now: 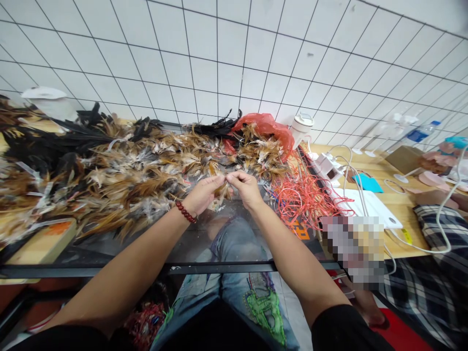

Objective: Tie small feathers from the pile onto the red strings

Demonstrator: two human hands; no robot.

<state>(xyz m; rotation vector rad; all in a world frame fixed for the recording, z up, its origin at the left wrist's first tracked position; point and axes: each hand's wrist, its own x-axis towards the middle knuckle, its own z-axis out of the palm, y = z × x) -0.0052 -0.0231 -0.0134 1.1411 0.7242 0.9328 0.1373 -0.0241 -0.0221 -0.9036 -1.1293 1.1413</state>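
Note:
My left hand (206,191), below which a red bead bracelet (185,212) circles the wrist, is closed in a pinch. My right hand (245,188) pinches right beside it, the fingertips of both meeting over the front of the table. A small brown feather (226,190) hangs from between those fingertips; its upper end is hidden by them. Just behind and to the left spreads a wide heap of brown and white feathers (146,168). Close to my right forearm lies a tangle of red cords (300,192).
Black feathers (54,146) lie at the left, near a wooden box (40,248). A red plastic bag (265,126) and a white lidded cup (302,127) stand at the back. Chargers, cables and a white tablet-like slab (373,207) are on the right. Another person's plaid-clothed leg (420,292) is close by.

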